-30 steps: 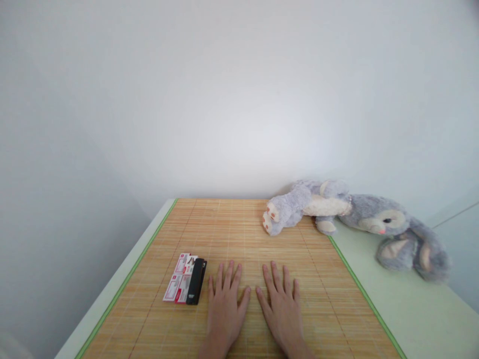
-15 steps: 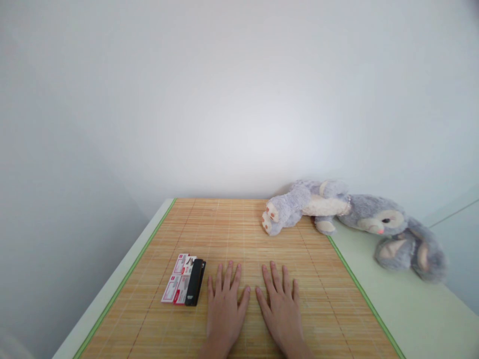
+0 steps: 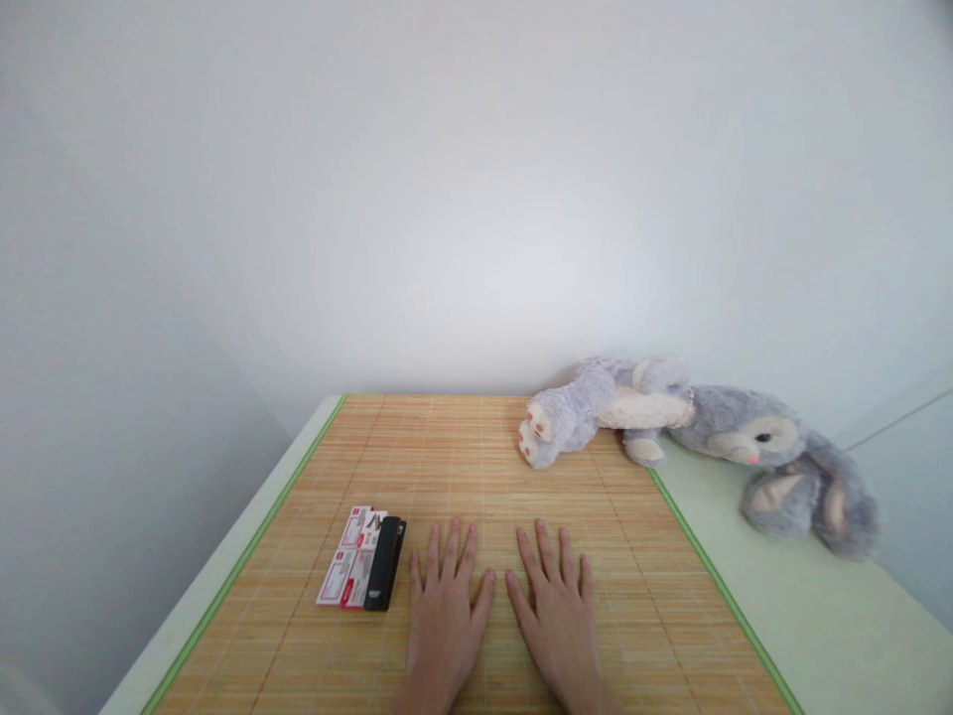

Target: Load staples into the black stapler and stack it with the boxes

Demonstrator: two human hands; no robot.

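On my remote feed, the left hand (image 3: 445, 624) and right hand (image 3: 558, 626) lay palm-down on the bamboo mat (image 3: 476, 477), fingers loosely spread — neither held anything. I judged this a resting step; any next move would call for lifting a palm first. Just left of the left hand, apart from it, lay the black stapler (image 3: 382, 566), beside red-and-white boxes (image 3: 335, 578). Farther off, the plush rabbit (image 3: 715, 417) sprawled from mat to pale table (image 3: 841, 606). Against a second earlier, the hands kept their pose while stapler and rabbit sat slightly further left in view — a small head turn, I guessed.
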